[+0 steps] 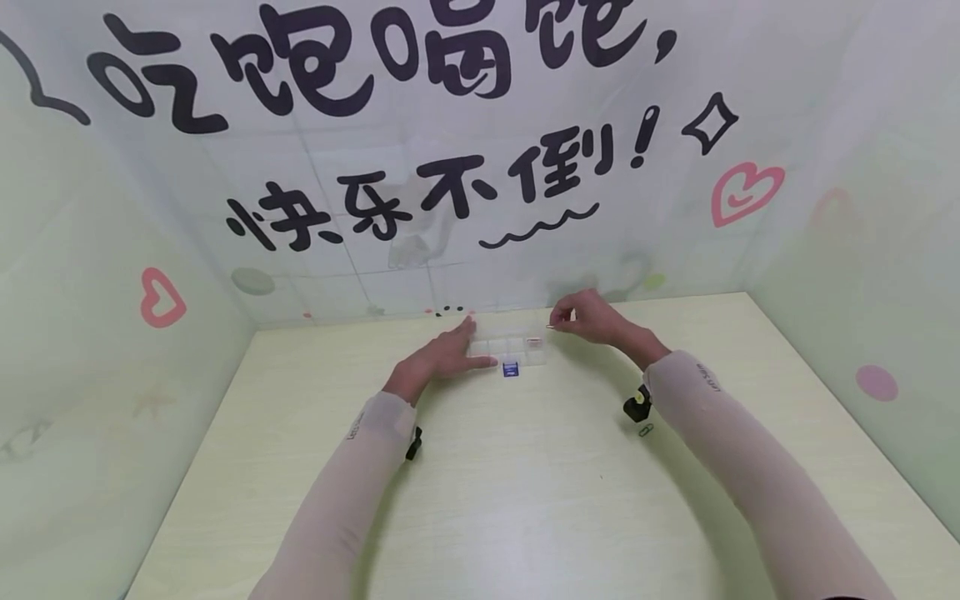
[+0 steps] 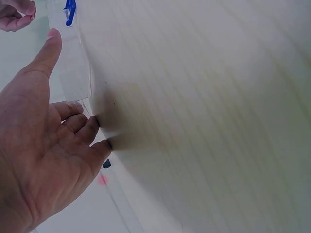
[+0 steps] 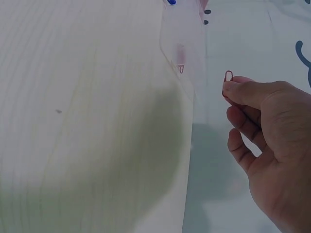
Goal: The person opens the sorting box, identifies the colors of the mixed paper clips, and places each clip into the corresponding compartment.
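A clear plastic compartment box (image 1: 516, 343) lies on the pale table (image 1: 525, 483) near the back wall. My left hand (image 1: 459, 350) rests flat at the box's left end, fingers straight, thumb along its front edge; in the left wrist view the thumb of this left hand (image 2: 48, 97) touches the box (image 2: 73, 68). My right hand (image 1: 564, 319) hovers at the box's right end and pinches a small red paper clip (image 3: 228, 76) between thumb and forefinger. One compartment holds a pink clip (image 3: 180, 65), another a blue item (image 1: 511, 369).
A loose paper clip (image 1: 646, 430) lies on the table beside my right forearm. Printed walls close the table in at the back (image 1: 480, 167) and on both sides. The wide front stretch of the tabletop shows only my two sleeved forearms.
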Demonstrator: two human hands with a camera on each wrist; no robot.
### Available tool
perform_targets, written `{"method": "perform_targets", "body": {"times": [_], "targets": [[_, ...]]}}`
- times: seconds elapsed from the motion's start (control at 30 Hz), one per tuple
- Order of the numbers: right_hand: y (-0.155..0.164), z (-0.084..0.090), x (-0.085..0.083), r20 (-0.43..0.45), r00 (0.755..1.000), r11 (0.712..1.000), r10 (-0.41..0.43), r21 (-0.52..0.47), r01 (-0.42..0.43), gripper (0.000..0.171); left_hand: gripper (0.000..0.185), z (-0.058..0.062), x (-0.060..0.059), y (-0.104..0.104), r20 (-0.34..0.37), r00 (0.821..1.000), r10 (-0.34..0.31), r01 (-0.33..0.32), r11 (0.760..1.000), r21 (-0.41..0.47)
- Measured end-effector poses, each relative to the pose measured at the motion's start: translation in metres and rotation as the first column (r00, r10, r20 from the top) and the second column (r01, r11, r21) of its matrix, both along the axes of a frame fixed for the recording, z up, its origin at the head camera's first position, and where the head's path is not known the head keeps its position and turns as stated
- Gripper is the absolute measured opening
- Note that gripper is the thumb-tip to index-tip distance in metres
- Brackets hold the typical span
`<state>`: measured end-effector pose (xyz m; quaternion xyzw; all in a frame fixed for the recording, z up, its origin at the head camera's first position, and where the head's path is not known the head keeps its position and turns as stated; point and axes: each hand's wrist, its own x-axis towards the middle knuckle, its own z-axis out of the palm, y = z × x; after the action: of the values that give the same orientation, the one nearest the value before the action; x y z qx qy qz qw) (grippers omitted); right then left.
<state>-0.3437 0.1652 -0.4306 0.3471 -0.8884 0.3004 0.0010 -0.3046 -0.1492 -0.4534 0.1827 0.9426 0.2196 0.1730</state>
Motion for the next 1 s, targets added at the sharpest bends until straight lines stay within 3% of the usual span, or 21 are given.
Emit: {"method": "perform_targets", "body": {"times": [0.33,0.73,1.0], "targets": [[-0.022,-0.010,-0.005,0.014,1.000,1.000,0.002,0.009,-0.002,0.004,0.108,-0.001,0.000,0.000,0.005,1.000,0.012,-0.012,1.000,0.005],[-0.034,-0.018,-0.003,0.011,1.000,0.994,-0.023,0.104,0.021,0.006,0.109,-0.005,-0.001,-0.001,0.011,1.000,0.017,-0.017,1.000,-0.003],[-0.027,-0.013,-0.002,0.024,1.000,0.998,-0.005,0.070,0.003,0.009,0.109,-0.005,-0.003,-0.002,0.004,1.000,0.012,-0.012,1.000,0.000]]}}
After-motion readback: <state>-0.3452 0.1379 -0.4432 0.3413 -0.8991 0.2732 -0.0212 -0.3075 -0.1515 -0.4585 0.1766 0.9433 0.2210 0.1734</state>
